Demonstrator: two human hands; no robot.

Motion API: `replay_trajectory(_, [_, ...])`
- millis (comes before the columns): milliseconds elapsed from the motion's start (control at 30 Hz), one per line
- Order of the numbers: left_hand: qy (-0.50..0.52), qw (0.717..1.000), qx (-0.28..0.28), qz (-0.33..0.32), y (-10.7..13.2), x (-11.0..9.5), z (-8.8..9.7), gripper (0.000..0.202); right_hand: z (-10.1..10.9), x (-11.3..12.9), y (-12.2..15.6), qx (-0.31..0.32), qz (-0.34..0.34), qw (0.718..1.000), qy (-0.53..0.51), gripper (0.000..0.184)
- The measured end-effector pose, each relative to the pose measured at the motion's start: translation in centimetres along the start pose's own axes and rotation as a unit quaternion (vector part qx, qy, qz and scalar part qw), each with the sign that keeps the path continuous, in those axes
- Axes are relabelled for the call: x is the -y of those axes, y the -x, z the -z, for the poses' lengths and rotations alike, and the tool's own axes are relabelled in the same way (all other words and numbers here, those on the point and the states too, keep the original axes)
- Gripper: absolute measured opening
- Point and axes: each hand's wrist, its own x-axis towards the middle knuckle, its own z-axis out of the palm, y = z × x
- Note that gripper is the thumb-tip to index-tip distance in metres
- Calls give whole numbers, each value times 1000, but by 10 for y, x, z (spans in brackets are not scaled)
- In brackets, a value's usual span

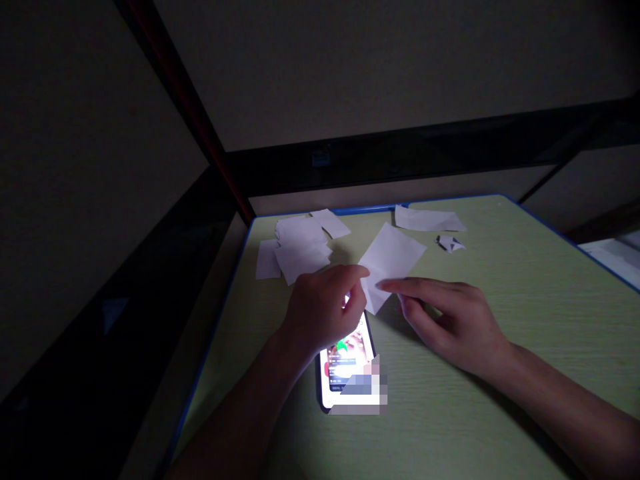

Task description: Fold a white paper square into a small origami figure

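A white sheet of paper (393,257) with a faint crease stands at a slant over the table, one corner pointing toward me. My left hand (325,303) is closed, thumb and index finger pinching its left edge. From the right, my right hand (453,320) grips the lower right edge, its index finger stretched over the paper and the thumb below. A lit smartphone (350,350) lies under my left hand, which hides its upper part. Its screen shows a picture with a green shape; one lower corner is blurred out by pixel blocks.
Several loose paper pieces (303,243) overlap at the table's back left. A paper strip (430,219) and a small folded paper piece (450,243) lie at the back right. The pale green table (540,300) has a blue edge and stands near a wall (400,73).
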Motion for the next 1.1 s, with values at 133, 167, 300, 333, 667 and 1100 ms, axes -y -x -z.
replay_trajectory(133, [-1, 1000, 1, 1, 1, 0, 0, 18, 0, -1, 0, -1, 5, 1000, -1, 26])
replay_trajectory(167, [-1, 1000, 2, 1, 1, 0, 0, 18, 0, -1, 0, 0, 4, 1000, -1, 26])
replay_trajectory(300, [-1, 1000, 8, 4, 0, 0, 0, 18, 0, 0, 1, 1, 0, 1000, 1, 26])
replay_trajectory(333, [-1, 1000, 7, 5, 0, 0, 0, 18, 1, 0, 1, 0, 1, 1000, 1, 26])
replay_trajectory(667, [-7, 1000, 2, -1, 0, -1, 0, 17, -1, -1, 0, -4, 14, 1000, -2, 26])
replay_trajectory(1100, [-3, 1000, 7, 2, 0, 0, 0, 19, -1, -1, 1, -2, 14, 1000, -3, 27])
